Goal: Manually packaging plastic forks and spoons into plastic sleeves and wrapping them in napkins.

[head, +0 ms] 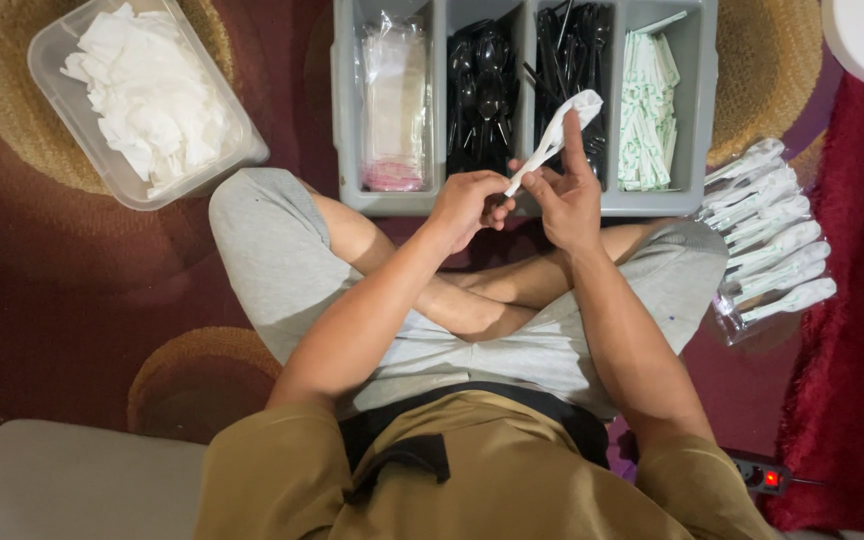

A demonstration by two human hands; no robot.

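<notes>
From my feed I see both hands meeting just above the crossed legs, in the middle of the frame. The left hand [467,205] is curled shut, pinching the lower end of a slim clear sleeve [555,137] with white paper folded inside; the right hand [567,195] steadies the same sleeve, its forefinger raised along it and the other fingers closed on the stem. The sleeve slants up to the right, its top over the near edge of the grey divided tray [347,110] at the top of the frame. That tray holds clear sleeves [394,100], black spoons [480,95], black forks [574,60] and paper-wrapped picks [649,105], each in its own compartment. A clear tub of white napkins [147,90] sits at upper left on the patterned carpet [72,280], and a row of finished packs [772,235] lies at right. What worries me — the grip is only at the bottom, so the floppy top could bend and the napkin bunch or slide out. A slack pinch could also drop the sleeve onto the legs, and I cannot tell whether any cutlery is inside yet.
</notes>
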